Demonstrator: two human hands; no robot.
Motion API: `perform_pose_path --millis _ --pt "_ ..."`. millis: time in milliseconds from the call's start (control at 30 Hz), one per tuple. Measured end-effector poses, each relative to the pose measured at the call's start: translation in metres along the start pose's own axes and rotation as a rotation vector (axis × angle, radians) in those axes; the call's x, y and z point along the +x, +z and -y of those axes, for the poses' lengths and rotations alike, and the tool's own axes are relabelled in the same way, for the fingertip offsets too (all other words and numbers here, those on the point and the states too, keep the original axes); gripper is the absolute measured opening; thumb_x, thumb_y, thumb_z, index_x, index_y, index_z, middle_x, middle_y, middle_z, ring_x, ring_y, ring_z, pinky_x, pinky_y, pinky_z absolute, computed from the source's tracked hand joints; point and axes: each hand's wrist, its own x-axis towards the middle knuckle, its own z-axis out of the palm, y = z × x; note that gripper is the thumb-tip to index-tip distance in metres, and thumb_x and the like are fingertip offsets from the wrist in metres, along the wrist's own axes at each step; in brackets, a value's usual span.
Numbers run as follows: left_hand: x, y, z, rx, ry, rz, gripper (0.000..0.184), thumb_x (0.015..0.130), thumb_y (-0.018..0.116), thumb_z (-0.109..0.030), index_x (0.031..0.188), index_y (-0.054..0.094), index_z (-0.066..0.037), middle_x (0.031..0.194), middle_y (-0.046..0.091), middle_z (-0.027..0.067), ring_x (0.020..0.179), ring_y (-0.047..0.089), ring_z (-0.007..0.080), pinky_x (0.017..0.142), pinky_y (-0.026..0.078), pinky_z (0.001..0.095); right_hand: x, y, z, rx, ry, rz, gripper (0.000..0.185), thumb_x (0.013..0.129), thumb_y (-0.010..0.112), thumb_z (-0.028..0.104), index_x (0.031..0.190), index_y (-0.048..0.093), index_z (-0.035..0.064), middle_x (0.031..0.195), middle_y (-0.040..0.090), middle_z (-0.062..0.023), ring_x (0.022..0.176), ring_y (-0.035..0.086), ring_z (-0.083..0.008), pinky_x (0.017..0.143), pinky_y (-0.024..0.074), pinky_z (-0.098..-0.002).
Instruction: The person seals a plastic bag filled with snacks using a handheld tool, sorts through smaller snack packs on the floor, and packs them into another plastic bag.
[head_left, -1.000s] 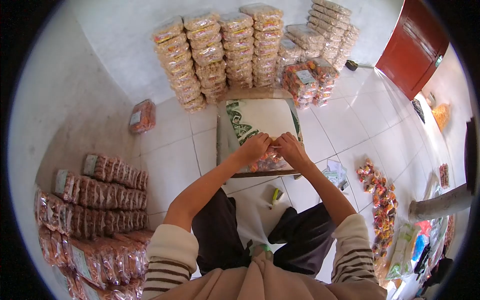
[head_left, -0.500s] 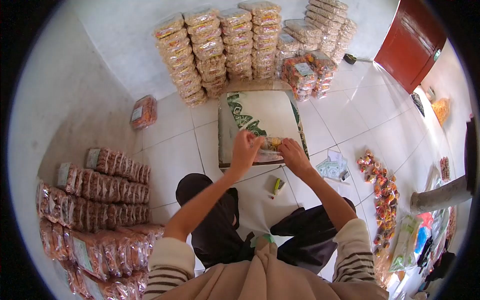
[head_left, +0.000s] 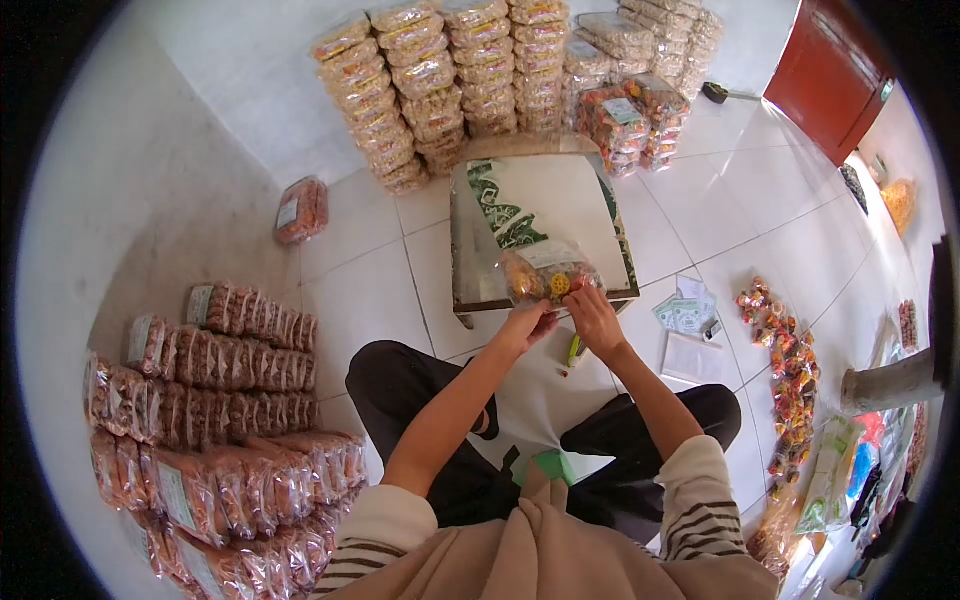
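A clear plastic bag of orange and yellow snacks (head_left: 545,272), with a pale label along its far side, is at the front edge of a low table (head_left: 572,200). My left hand (head_left: 532,325) is closed at the bag's near edge, its fingertips pinching the plastic. Close beside it, my right hand (head_left: 594,320) also has its fingers closed on that near edge. Exactly how the fingers fold the plastic is partly hidden. Below my right hand, a green and yellow stapler-like item (head_left: 575,350) rests on the floor.
Tall stacks of bagged snacks (head_left: 425,75) line the back wall. Rows of reddish-brown packs (head_left: 230,400) fill the left side. Several printed labels (head_left: 688,310) lie on the tiles to the right, near a string of small snack packs (head_left: 792,380). A red door (head_left: 830,75) is at the far right.
The bag has turned so its label and contents show more. Both hands have moved nearer to me and closer together at the bag's near edge. The whole view has shifted slightly.
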Motion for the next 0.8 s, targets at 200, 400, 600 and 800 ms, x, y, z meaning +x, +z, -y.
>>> perform_pose_path --millis 200,400,600,800 --pt "0.035 0.009 0.004 0.134 0.043 -0.080 0.014 0.081 0.057 -0.014 0.087 0.057 -0.001 0.074 0.061 0.0076 0.065 0.059 0.0132 0.060 0.051 0.0232 -0.015 0.023 0.018 0.278 0.926 -0.444 0.024 0.071 0.056 0.005 0.095 0.049 0.0011 0.091 0.048 -0.0102 0.092 0.047 -0.0249 0.077 0.0400 -0.0331" --pt "0.078 -0.001 0.019 0.112 0.053 -0.061 0.012 0.082 0.057 -0.013 0.090 0.056 -0.004 0.079 0.061 0.0056 0.067 0.059 0.0117 0.061 0.051 0.0224 -0.023 0.070 -0.008 1.300 1.587 -0.371 0.023 0.084 0.054 0.025 0.089 0.051 0.0032 0.079 0.054 -0.0066 0.059 0.053 -0.0122 0.056 0.0441 -0.0257" --pt "0.093 0.002 0.016 0.172 0.112 -0.060 0.017 0.081 0.057 -0.008 0.095 0.055 0.001 0.082 0.061 0.0076 0.068 0.060 0.0137 0.063 0.053 0.0235 -0.020 0.085 -0.043 1.256 1.479 -0.450 0.023 0.083 0.057 0.026 0.075 0.057 0.0035 0.062 0.055 -0.0018 0.053 0.048 -0.0091 0.049 0.0370 -0.0224" --pt "0.103 0.002 0.027 0.167 0.094 -0.062 0.023 0.080 0.058 -0.007 0.100 0.052 0.003 0.087 0.059 0.0091 0.069 0.060 0.0154 0.063 0.053 0.0243 -0.025 0.095 -0.053 0.869 1.518 -0.389 0.032 0.086 0.050 0.026 0.067 0.057 0.0011 0.052 0.052 -0.0031 0.047 0.048 -0.0092 0.045 0.0360 -0.0236"
